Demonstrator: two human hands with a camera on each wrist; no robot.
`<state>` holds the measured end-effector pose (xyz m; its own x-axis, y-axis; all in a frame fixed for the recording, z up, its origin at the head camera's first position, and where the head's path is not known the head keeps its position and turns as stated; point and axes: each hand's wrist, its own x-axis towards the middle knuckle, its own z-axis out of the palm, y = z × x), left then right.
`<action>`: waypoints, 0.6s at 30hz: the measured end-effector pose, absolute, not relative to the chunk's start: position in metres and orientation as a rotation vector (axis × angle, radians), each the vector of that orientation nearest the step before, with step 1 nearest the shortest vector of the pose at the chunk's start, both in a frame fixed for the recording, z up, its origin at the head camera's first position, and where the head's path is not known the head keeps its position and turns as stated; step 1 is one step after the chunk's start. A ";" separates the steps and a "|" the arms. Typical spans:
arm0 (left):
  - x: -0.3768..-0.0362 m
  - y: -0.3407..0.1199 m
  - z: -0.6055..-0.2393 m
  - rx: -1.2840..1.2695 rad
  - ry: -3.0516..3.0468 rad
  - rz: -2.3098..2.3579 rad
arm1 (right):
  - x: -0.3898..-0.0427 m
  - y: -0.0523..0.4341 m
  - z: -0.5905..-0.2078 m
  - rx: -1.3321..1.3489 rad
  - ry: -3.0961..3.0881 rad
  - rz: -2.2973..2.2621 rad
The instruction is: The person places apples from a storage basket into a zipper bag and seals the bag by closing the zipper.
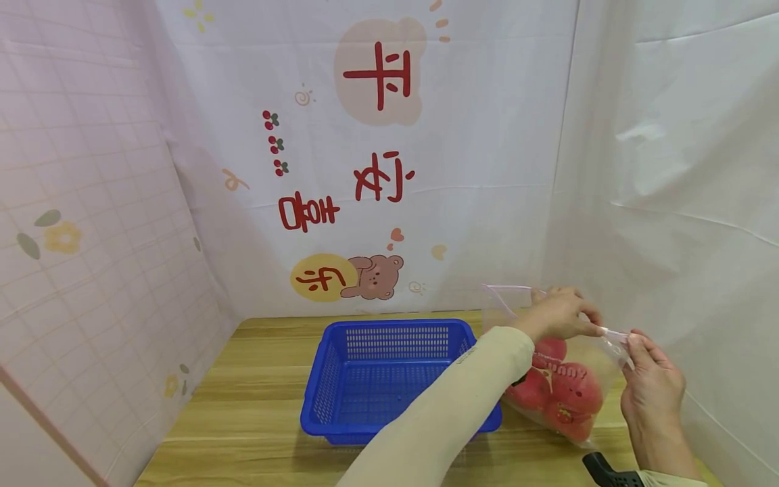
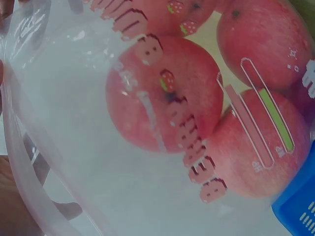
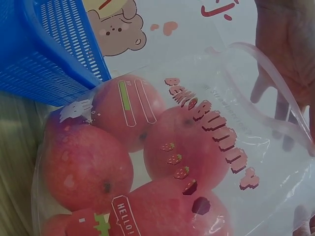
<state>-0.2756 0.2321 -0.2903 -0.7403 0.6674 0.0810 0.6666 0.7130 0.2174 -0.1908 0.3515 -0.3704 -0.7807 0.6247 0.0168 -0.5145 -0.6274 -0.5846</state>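
Note:
A clear zip bag [image 1: 593, 362] printed with pink lettering stands at the right of the table, with several red apples [image 1: 577, 389] inside. At its top edge, my left hand [image 1: 562, 314] reaches across and pinches the pale pink zip strip [image 1: 616, 334]. My right hand [image 1: 656, 385] grips the bag's right top corner between thumb and fingers. Between the two hands the strip is stretched short and straight; its left part slopes away loosely. In the right wrist view the left hand [image 3: 290, 44] shows behind the bag, and the apples [image 3: 91, 167] lie at the bottom.
A blue plastic basket [image 1: 313, 389] with slotted walls stands on the wooden table [image 1: 225, 399], left of the bag and under my left forearm. White printed cloth [image 1: 487, 135] hangs behind and on both sides. A black strap end [image 1: 599, 467] shows at my right wrist.

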 end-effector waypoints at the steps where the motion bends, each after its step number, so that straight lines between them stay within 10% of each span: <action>1: -0.277 0.231 -0.290 1.125 2.906 0.368 | -0.191 0.351 -0.370 -0.248 -0.763 2.360; 18: -0.295 0.206 -0.292 1.097 2.934 0.372 | -0.191 0.355 -0.368 -0.435 -0.770 2.342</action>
